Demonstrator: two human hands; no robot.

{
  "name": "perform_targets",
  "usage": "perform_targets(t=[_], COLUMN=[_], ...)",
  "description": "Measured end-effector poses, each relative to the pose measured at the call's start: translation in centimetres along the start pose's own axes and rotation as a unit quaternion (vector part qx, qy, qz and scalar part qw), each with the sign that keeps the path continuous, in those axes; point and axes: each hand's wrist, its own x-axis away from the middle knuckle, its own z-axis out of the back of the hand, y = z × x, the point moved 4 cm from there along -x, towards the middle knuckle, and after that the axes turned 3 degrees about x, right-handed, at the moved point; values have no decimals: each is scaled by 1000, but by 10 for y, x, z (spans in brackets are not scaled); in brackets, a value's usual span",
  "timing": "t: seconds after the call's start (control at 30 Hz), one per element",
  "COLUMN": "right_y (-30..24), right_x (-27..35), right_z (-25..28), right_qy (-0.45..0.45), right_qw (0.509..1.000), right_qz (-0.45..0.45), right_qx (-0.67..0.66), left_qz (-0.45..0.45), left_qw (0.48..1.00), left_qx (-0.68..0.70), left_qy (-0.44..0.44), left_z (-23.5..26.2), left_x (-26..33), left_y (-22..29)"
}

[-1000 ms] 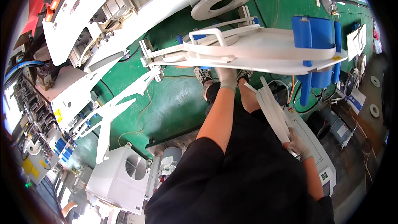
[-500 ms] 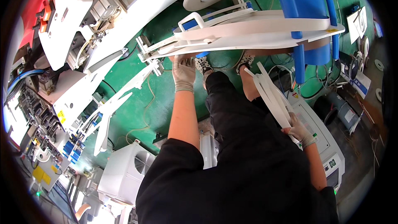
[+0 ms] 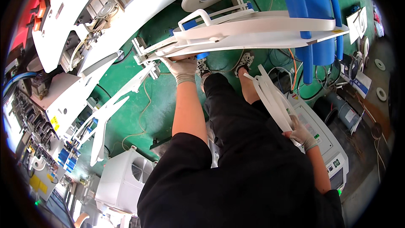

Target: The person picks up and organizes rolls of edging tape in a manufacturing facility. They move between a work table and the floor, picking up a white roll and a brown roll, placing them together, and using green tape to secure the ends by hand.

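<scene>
One white box (image 3: pixel 120 181) stands leftmost in my feed. Next, the left hand (image 3: pixel 182 68) is at the underside of a long white plate (image 3: pixel 253 42); its fingertips are partly hidden, so I cannot tell whether they grip. Farther right, a curved white stack (image 3: pixel 273 99) (several thin pieces, I see) has its lower end pinched in the right hand (image 3: pixel 303 134), beside a pale machine (image 3: pixel 334 150).

A yellow label (image 3: pixel 55 123) sits on a white panel (image 3: pixel 71 101), its print unreadable.

White reel (image 3: pixel 275 104), green floor (image 3: pixel 162 105)
</scene>
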Motion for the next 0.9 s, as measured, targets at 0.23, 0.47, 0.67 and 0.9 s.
perform_targets(t=[0.23,0.47,0.67,0.9], right_y=[1,8,14,-10], right_x=[-6,-9,-18,-19], right_z=[-12,-26,-40,-42], right_qy=[-15,10,-4,16], right_qw=[999,998,998,997], right_qz=[18,55,44,64], right_qx=[35,-10,-36,-28], left_qz=[-19,-26,-47,59], left_qw=[999,998,998,998], left_qx=[25,45,40,-31], left_qy=[-6,27,-4,-20], left_z=[-19,-24,-22,-25], left_x=[6,17,46,136], left_y=[-2,0,7,3])
